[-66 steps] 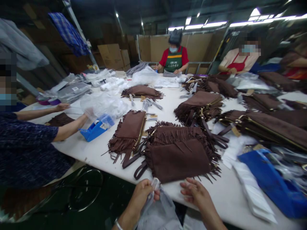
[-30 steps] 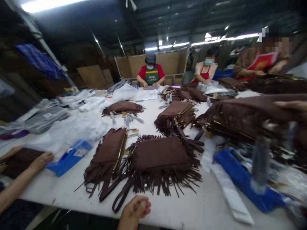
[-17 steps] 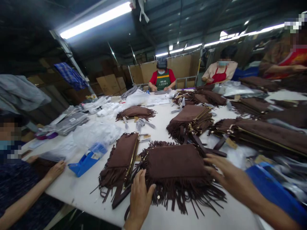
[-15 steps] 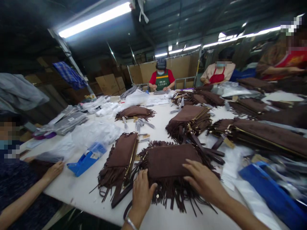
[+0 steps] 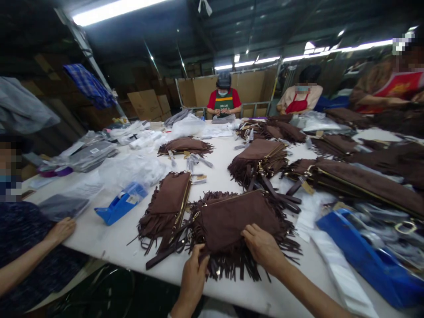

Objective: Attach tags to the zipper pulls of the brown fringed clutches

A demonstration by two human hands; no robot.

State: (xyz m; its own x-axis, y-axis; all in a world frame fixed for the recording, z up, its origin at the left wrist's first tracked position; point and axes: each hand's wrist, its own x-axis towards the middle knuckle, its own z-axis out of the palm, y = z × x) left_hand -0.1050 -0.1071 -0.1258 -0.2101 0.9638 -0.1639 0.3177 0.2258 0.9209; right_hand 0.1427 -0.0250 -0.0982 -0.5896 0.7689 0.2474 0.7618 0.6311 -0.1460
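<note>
A dark brown fringed bag point(image 5: 232, 216) with a gold zip along its top edge lies flat on the white table in front of me. At its lower left corner, my left hand point(image 5: 194, 276) pinches the edge among the fringe. My right hand point(image 5: 261, 247) has its fingers curled on the lower edge, right of the middle. Strands of fringe hang below the bag between both hands. Just to the left lies a second brown fringed bag point(image 5: 170, 194), its gold zip facing right and a dark strap trailing from it.
A blue tape dispenser point(image 5: 122, 203) stands on the left, near crumpled clear plastic point(image 5: 132, 168). On the right, a blue bin point(image 5: 357, 256) holds metal rings and plastic-wrapped parts, beside white strips point(image 5: 341, 274). More brown bags point(image 5: 258, 154) are stacked further back. Co-workers sit around the table.
Both hands went from lying spread to curling at the bag's lower edge; the right hand moved left and down. The co-worker's hand at left shifted, and a plastic-wrapped dark item now lies flat there.
</note>
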